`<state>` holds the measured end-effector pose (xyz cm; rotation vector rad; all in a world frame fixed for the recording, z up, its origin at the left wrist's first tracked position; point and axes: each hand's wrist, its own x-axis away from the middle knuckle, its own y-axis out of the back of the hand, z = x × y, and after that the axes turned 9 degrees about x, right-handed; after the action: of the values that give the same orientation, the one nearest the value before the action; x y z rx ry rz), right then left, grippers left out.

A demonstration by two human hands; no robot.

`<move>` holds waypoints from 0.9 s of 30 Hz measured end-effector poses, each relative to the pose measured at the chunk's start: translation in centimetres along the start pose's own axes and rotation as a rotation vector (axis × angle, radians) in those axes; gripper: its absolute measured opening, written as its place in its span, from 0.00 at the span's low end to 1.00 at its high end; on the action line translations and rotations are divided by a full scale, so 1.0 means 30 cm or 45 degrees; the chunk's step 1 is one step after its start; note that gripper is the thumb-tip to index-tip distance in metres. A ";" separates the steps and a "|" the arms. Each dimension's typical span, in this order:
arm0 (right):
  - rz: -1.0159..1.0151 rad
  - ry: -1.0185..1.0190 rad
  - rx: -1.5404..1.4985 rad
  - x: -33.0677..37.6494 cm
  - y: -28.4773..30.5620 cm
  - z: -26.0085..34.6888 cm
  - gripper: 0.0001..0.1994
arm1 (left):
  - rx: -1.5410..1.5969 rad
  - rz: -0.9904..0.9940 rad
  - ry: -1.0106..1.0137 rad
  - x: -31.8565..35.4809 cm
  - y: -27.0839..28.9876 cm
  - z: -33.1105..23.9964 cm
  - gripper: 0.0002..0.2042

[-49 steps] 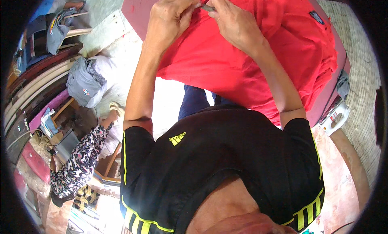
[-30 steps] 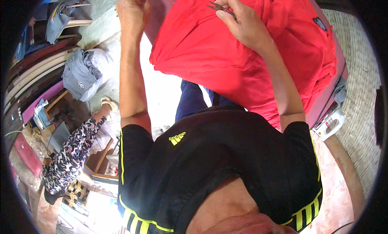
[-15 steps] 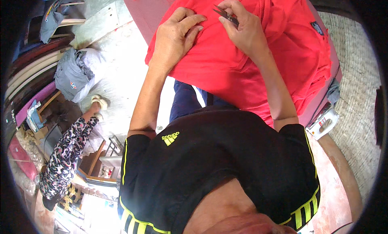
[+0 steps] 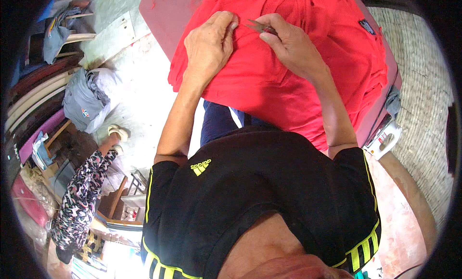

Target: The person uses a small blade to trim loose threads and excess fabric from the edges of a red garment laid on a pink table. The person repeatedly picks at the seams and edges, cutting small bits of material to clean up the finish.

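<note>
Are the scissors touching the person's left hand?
Apart: the head view shows red cloth in a gap between the scissors' tips and the left hand.

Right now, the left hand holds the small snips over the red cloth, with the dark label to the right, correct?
Not quite: the head view shows the right hand holding the small snips over the red cloth, not the left hand. The dark label does lie to the right.
</note>
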<state>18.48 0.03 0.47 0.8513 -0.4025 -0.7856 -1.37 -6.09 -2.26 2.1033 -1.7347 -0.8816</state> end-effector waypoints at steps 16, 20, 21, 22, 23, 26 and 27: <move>-0.084 0.170 0.229 0.010 -0.034 -0.032 0.10 | 0.228 -0.141 -0.053 0.030 -0.024 -0.006 0.04; -0.068 0.121 0.073 0.013 -0.009 -0.041 0.14 | 0.176 -0.365 0.058 0.066 0.155 0.064 0.02; -0.071 0.094 -0.002 0.016 0.001 -0.036 0.15 | 0.125 -0.441 0.110 0.099 0.257 0.118 0.03; -0.073 0.070 -0.079 0.021 0.010 -0.028 0.17 | -0.111 -0.504 0.296 0.135 0.373 0.181 0.08; -0.072 0.040 -0.149 0.028 0.017 -0.027 0.18 | -0.858 -0.488 -0.025 0.156 0.466 0.210 0.15; -0.186 0.079 -0.068 0.021 -0.016 -0.051 0.21 | -0.712 -0.473 -0.094 0.131 0.439 0.144 0.21; -0.186 0.056 -0.099 0.020 -0.021 -0.054 0.21 | -0.597 -0.336 -0.254 0.112 0.385 0.116 0.22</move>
<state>19.56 0.14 -1.01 0.8303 -0.2714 -0.9101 -12.27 -11.53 0.62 1.9928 -1.1835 -1.4536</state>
